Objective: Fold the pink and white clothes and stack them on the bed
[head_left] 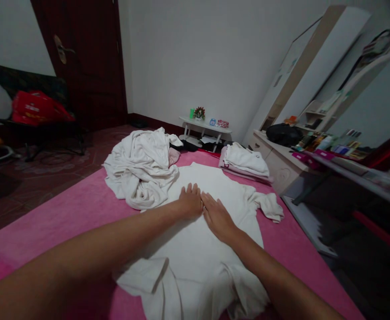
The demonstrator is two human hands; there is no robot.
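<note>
A white long-sleeved top (195,262) lies spread over the pink bed cover (71,204). One sleeve sticks out to the right, bunched at its cuff, and folds gather at the near end. My left hand (191,201) rests on the middle of the top, palm down. Beside it, my right hand (216,216) lies flat on the same cloth with its fingers stretched out. The two hands meet or nearly meet at the fingers, and neither grips anything. A loose heap of white clothes (141,164) sits against the top's far left side.
Folded clothes (244,161) are stacked at the bed's far right corner. Beyond the bed stands a small white table (204,124). A dresser (278,164) with bottles lines the right side. At left, a red bag (37,108) sits on a dark chair by the door (81,58).
</note>
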